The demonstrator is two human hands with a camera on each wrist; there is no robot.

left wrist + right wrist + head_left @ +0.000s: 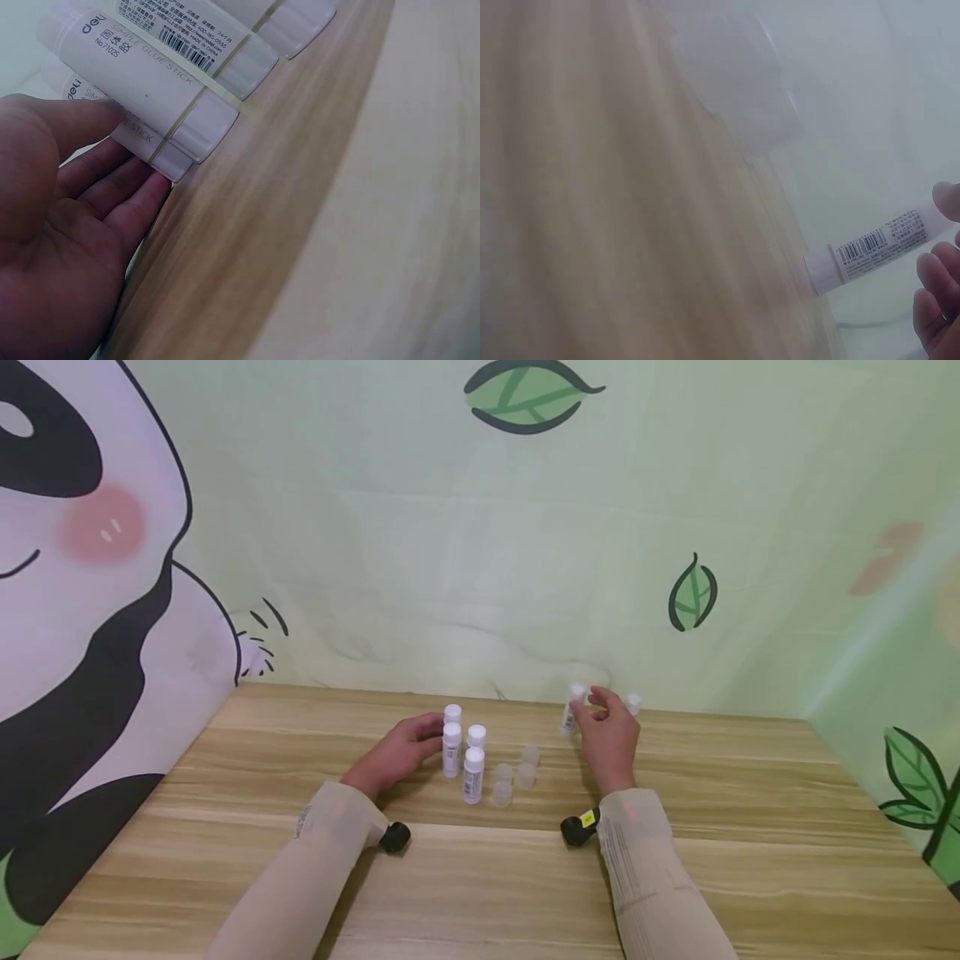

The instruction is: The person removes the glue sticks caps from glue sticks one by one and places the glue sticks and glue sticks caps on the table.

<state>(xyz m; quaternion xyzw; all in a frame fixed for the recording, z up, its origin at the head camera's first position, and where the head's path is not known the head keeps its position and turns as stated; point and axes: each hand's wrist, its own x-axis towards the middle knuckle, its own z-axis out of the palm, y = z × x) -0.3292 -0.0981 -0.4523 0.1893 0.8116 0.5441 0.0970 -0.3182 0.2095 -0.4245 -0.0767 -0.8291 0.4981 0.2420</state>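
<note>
My left hand point(401, 747) reaches the back left glue stick point(452, 712), thumb on its near side and fingers behind it. Printed labels show in the left wrist view, where a front glue stick point(142, 75) partly hides the one between my thumb and fingers point(139, 214). Two more white glue sticks, a front one point(473, 777) and one behind it point(477, 735), stand just right of these. Toward the table's back edge, my right hand point(611, 739) pinches the capped top of another glue stick point(877, 244); its barcode faces the right wrist camera, and its base is close to the table.
Several small translucent cylinders point(502, 792) stand between the hands. Right of my right hand, a white cap point(633, 702) shows, its lower part hidden. Wood-grain table point(480, 885) meets a printed wall cloth point(420, 568) behind. Pale blurred objects point(735, 82) appear in the right wrist view.
</note>
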